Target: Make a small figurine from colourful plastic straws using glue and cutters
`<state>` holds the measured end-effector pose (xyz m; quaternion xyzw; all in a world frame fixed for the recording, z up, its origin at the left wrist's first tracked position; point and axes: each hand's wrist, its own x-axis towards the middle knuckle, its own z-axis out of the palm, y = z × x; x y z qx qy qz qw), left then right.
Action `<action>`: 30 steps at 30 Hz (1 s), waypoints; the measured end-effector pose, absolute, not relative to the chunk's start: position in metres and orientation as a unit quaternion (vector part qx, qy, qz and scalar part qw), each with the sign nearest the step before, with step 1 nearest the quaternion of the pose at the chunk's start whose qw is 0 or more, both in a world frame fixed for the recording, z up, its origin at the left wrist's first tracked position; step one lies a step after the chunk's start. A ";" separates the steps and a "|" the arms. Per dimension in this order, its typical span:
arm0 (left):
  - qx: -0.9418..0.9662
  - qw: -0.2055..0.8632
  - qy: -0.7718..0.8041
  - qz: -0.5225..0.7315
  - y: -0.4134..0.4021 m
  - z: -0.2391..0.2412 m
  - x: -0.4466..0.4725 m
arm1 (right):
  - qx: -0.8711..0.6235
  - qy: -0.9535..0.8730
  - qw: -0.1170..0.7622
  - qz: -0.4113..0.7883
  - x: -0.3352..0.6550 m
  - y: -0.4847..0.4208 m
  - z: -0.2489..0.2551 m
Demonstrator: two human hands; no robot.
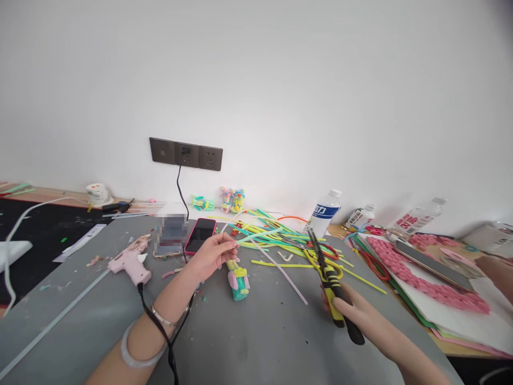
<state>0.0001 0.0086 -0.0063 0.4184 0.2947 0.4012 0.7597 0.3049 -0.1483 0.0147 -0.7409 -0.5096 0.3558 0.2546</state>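
Note:
Thumb and fingers of my left hand (213, 252) pinch a pale mint pipe cleaner (262, 234), which points right over the loose stems. Just below those fingers, a small teal, yellow and pink pipe-cleaner figure (239, 283) lies on the grey mat (256, 342). My right hand (348, 306) is wrapped around the yellow-and-black handles of a pair of pliers (332, 280). Their dark jaws point up and away, apart from the pinched stem. Behind both hands spreads a pile of yellow, green and teal pipe cleaners (276, 227), with red-handled scissors (325, 250) among them.
At left lies a pink glue gun (132, 264), its black cable crossing my left forearm. Two phones, one a pink-edged phone (201, 235), lie behind it. A water bottle (325, 211) stands near the wall. Pink braided work (425, 272) and another person's hand (497, 272) are at right.

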 end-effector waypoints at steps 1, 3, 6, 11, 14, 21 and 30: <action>0.418 0.759 0.294 0.403 0.009 -0.007 0.000 | -0.717 -0.490 0.307 0.389 0.303 -0.148 0.014; 0.416 0.760 0.292 0.406 0.009 -0.007 0.000 | -0.679 -0.450 0.391 0.428 0.295 -0.147 0.011; 0.411 0.759 0.290 0.414 0.008 -0.007 0.001 | -0.645 -0.452 0.429 0.441 0.273 -0.146 0.009; 0.385 0.760 0.274 0.447 0.006 -0.002 0.002 | -0.622 -0.516 0.369 0.459 0.223 -0.145 0.012; 0.374 0.765 0.261 0.455 0.005 0.001 0.002 | -0.626 -0.530 0.335 0.463 0.202 -0.141 0.011; 0.375 0.758 0.259 0.467 0.002 0.004 0.004 | -0.608 -0.559 0.320 0.464 0.188 -0.132 0.006; 0.397 0.756 0.253 0.455 -0.001 0.004 0.005 | -0.563 -0.554 0.368 0.490 0.177 -0.133 0.004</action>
